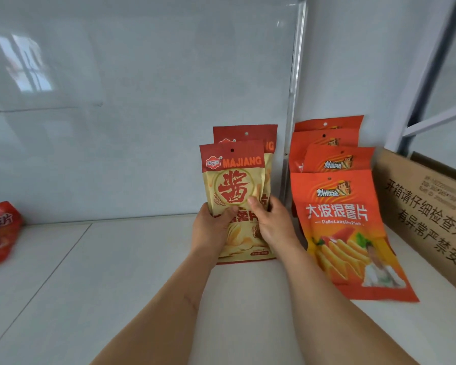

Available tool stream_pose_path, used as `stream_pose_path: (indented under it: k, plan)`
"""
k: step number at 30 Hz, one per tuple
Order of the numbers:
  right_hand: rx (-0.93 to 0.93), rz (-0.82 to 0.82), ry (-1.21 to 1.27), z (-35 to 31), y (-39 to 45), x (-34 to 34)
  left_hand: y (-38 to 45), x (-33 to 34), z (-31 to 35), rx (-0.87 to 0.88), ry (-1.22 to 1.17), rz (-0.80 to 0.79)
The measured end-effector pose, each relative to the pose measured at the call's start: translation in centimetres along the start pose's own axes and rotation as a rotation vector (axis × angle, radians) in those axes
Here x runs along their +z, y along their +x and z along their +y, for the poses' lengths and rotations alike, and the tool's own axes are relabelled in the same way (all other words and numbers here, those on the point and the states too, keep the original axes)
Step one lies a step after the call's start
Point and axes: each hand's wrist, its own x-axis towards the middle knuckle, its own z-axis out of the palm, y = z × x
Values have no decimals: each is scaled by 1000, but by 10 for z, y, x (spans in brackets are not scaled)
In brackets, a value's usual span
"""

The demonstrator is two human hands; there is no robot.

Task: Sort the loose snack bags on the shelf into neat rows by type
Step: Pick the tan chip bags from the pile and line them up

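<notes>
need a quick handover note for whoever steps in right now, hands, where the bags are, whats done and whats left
Left hand and right hand: both grip the front MAJIANG bag, upright on the shelf.
A second MAJIANG bag stands just behind it.
Orange bags: four in a row to the right, beside the cardboard box.
Done: orange row formed, MAJIANG row started.
Left: set the held bag in line; the red bag at the far left edge lies loose, unsorted.
</notes>
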Motion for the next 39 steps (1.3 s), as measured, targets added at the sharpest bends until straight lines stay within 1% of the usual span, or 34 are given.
stream_pose_path:
  k: [9,13,15,17,21,23,24,26,28,30,32,35,39]
  plan:
    - [12,118,-82,4,13,8,4,-9,-1,-17,50,46]
    - [11,143,-164,4,11,9,-8,-27,-5,-46,113,107]
    - [10,189,-240,1,6,11,-14,-41,-7,-35,219,140]
    - [-20,271,-345,-4,0,14,-22,-58,-6,-16,353,169]
    - [-196,389,-618,-26,-28,34,-40,-102,-1,69,713,208]
    - [-280,412,-692,-39,-46,53,-51,-131,0,146,931,217]
    - [-317,400,-720,-43,-55,65,-57,-147,0,191,1021,221]
    - [-415,303,-762,-48,-78,96,-69,-184,-2,262,1165,222]
    - [-517,148,-810,-51,-103,130,-82,-222,-5,293,1279,216]
    - [-551,-43,-866,-56,-131,168,-97,-265,-9,299,1377,207]
    - [-572,-193,-891,-61,-156,205,-110,-309,-11,297,1445,203]
    - [-635,-310,-922,-76,-193,260,-131,-373,-14,263,1496,212]
    - [-665,-384,-937,-100,-226,319,-149,-434,-15,219,1555,242]
